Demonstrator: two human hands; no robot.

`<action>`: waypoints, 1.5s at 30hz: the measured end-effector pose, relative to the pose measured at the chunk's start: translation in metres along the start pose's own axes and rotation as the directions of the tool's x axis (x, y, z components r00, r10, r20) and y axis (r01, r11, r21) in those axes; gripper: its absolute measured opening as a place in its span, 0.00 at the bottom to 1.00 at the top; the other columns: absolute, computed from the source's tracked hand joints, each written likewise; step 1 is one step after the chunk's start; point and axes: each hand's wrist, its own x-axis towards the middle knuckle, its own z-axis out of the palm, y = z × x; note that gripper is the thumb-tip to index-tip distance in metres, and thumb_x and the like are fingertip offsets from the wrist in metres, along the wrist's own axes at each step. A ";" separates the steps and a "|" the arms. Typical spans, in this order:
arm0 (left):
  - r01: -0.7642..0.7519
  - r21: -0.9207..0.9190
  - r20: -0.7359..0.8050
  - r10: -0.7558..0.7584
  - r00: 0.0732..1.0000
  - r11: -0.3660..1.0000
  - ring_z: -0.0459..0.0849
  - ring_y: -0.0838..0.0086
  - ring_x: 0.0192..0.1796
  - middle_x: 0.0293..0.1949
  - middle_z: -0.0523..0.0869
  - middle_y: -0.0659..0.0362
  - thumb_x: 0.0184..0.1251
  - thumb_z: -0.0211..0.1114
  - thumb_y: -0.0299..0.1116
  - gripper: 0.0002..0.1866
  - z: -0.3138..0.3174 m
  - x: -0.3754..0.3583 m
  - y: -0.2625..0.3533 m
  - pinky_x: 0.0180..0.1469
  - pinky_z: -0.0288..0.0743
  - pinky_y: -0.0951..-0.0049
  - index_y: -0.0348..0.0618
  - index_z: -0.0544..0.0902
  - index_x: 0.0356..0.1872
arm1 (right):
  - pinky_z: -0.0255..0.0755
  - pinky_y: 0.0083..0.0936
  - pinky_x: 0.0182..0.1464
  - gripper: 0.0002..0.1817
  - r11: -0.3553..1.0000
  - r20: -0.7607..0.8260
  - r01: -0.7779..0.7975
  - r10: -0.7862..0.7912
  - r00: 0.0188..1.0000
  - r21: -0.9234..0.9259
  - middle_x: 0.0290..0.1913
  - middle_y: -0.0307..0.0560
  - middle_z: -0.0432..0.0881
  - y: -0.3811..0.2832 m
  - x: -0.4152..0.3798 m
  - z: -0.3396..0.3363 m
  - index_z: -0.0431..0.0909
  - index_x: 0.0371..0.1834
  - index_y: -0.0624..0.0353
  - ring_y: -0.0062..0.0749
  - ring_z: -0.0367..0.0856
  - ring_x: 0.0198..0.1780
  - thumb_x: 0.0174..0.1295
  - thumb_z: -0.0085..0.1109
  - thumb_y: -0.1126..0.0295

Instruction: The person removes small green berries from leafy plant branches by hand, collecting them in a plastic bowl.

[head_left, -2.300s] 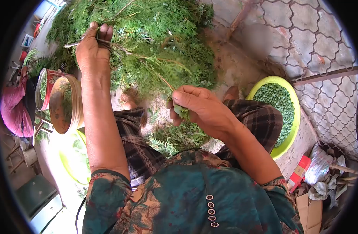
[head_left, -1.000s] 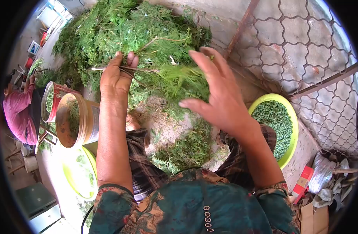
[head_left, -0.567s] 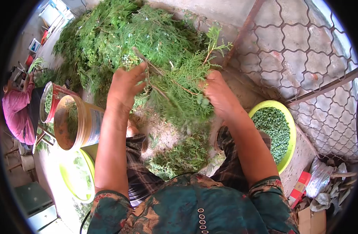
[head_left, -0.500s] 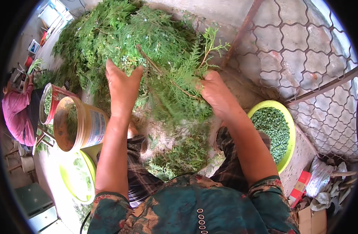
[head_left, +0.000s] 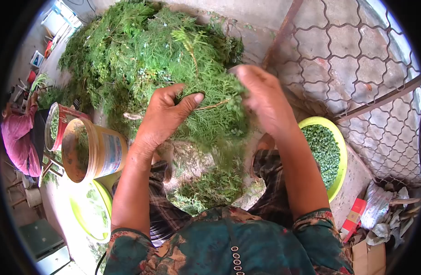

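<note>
A leafy green branch (head_left: 215,107) hangs in front of me, its cut end sticking out to the left of my left hand. My left hand (head_left: 167,112) is closed around its stem, thumb on top. Beside the branch's right side is my right hand (head_left: 265,98), blurred, with its fingers bent toward the foliage; what they hold, if anything, is hidden. A large heap of cut green branches (head_left: 114,50) lies behind. Small green cones or berries fill a yellow-green basin (head_left: 342,165) at my right.
At the left are an orange-tan bucket (head_left: 112,153), a red bucket (head_left: 66,121) and another yellow-green basin (head_left: 105,197). A person in pink (head_left: 20,137) sits beyond them. Metal mesh (head_left: 348,59) stands at the right, above bags and a red box (head_left: 355,215).
My left hand has gone from open to closed on the branch and moved right. The branch has shifted left and turned; my right hand has risen slightly beside it.
</note>
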 end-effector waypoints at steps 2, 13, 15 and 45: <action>0.001 0.109 -0.072 0.007 0.997 0.994 0.63 0.89 0.22 0.19 0.75 0.71 0.65 0.62 0.35 0.10 -0.009 0.003 -0.009 0.23 0.58 0.83 0.38 0.82 0.36 | 0.66 0.15 0.32 0.15 0.951 -0.089 0.189 -0.216 0.972 -0.245 0.31 0.38 0.78 -0.006 -0.002 -0.004 0.77 0.41 0.64 0.16 0.71 0.30 0.58 0.62 0.63; -0.068 0.024 -0.175 0.071 0.982 0.997 0.64 0.89 0.21 0.20 0.76 0.70 0.64 0.63 0.35 0.09 0.004 0.001 0.004 0.22 0.58 0.83 0.38 0.82 0.35 | 0.70 0.28 0.27 0.26 0.640 0.246 0.441 -0.374 0.894 -0.629 0.34 0.51 0.79 0.010 -0.011 0.007 0.71 0.46 0.63 0.30 0.74 0.24 0.51 0.68 0.58; -0.048 0.020 -0.165 0.051 0.985 0.999 0.67 0.91 0.23 0.22 0.78 0.72 0.63 0.64 0.34 0.08 0.004 0.001 0.003 0.24 0.60 0.86 0.40 0.82 0.31 | 0.67 0.22 0.25 0.19 0.742 0.174 0.432 -0.403 0.898 -0.513 0.27 0.45 0.76 0.017 -0.006 0.010 0.71 0.43 0.61 0.20 0.71 0.22 0.53 0.67 0.64; -0.039 -0.059 -0.042 0.036 0.998 0.998 0.64 0.88 0.27 0.22 0.73 0.73 0.64 0.63 0.35 0.10 -0.019 -0.017 0.009 0.30 0.61 0.82 0.40 0.79 0.27 | 0.59 0.14 0.16 0.26 0.927 0.271 -0.300 0.236 0.933 0.224 0.32 0.41 0.73 -0.009 -0.016 -0.005 0.72 0.42 0.60 0.19 0.69 0.22 0.62 0.50 0.45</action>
